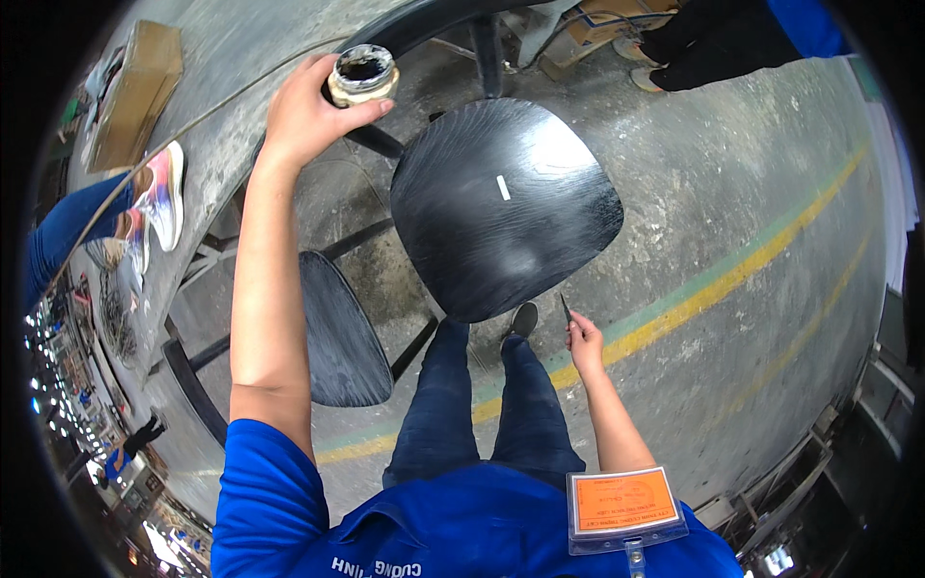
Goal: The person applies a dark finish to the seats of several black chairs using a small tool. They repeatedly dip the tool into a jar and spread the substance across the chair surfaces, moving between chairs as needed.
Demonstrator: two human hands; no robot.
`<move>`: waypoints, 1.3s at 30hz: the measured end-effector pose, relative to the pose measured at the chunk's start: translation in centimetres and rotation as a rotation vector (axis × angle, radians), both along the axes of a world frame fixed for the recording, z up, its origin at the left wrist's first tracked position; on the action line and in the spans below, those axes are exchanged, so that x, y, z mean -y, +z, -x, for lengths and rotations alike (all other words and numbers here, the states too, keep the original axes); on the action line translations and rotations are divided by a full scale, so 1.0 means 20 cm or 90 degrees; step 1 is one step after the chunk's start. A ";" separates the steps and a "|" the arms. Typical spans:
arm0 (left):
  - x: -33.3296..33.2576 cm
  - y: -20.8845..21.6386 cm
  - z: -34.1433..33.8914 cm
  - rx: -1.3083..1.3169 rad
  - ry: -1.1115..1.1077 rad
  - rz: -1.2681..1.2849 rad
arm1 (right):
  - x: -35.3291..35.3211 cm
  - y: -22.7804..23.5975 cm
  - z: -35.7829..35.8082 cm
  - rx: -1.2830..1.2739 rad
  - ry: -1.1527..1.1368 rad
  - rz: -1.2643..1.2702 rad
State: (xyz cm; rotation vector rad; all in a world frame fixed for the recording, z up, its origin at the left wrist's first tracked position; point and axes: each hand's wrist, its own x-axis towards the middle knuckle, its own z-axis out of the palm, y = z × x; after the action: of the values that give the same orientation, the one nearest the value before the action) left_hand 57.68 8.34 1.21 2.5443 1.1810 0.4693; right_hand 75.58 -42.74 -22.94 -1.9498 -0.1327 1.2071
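My left hand [303, 111] is wrapped round a small glass jar [366, 89], its rim smeared and a black liquid inside. The jar is held up beyond the far left edge of a black wooden chair seat [506, 217]. A short white strip [503, 188] lies on that seat. To the right of the seat's near edge, my right hand [585, 342] pinches a thin, dark, pointed tool [566, 306]; whether it is a fine brush or a blade I cannot tell. Its tip is apart from the seat.
A second black chair [344, 332] stands at the left, near my left forearm. A thin cord [207, 114] slants across the upper left. One person's shoes [164, 197] show at the left, another person's legs [708, 43] at the top right. Cardboard boxes [138, 96] stand behind.
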 end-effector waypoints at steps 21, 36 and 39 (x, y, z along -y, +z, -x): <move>0.25 0.08 -0.03 0.022 0.021 -0.040 | -0.56 -0.14 -0.19 0.477 0.193 -0.169; 0.23 0.07 -0.03 0.021 0.006 -0.060 | -0.98 -0.17 -0.31 0.685 0.322 -0.094; 0.23 0.07 -0.03 0.027 0.011 -0.063 | -0.99 -0.18 -0.30 0.711 0.327 -0.089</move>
State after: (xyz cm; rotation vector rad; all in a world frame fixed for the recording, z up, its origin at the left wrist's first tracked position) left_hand 58.34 3.72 2.67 2.5942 1.1940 0.5970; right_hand 81.63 -22.94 -26.50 -2.3029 -1.2992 0.2194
